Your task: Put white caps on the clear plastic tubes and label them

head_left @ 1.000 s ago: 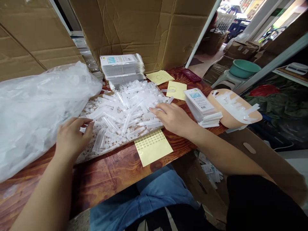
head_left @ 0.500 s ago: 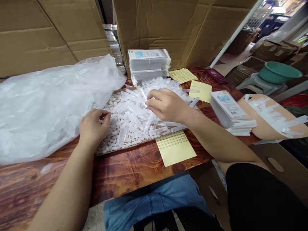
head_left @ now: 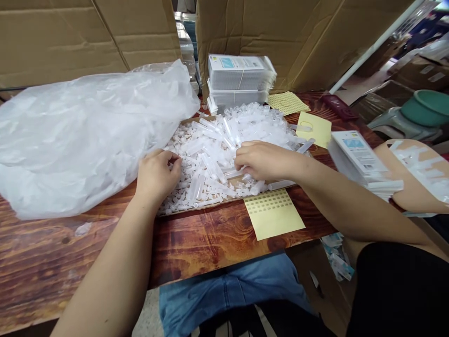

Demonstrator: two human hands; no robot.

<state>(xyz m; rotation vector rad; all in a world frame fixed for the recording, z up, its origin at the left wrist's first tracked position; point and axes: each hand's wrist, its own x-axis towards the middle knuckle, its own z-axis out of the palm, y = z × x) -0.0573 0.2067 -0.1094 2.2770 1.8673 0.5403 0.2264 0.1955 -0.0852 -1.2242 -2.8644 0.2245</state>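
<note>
A shallow cardboard tray holds a heap of translucent plastic tubes and small white caps. At the tray's left edge rests my left hand, fingers curled over the caps; what its fingertips hold, if anything, is hidden. My right hand reaches into the right half of the heap with its fingers bent down among the tubes. Its fingers are closed, and their contents cannot be made out. Below the tray lies a yellow sticker sheet.
A large plastic bag lies at the left. Behind the tray are banded packs of cards and yellow sheets. More cards and a tan board with clear strips are at the right. Cardboard stands behind.
The view has shifted, so the table contents appear further right. My right hand has moved down and nearer within the heap, away from the upright tube at its fingertips. My left hand keeps its place.
</note>
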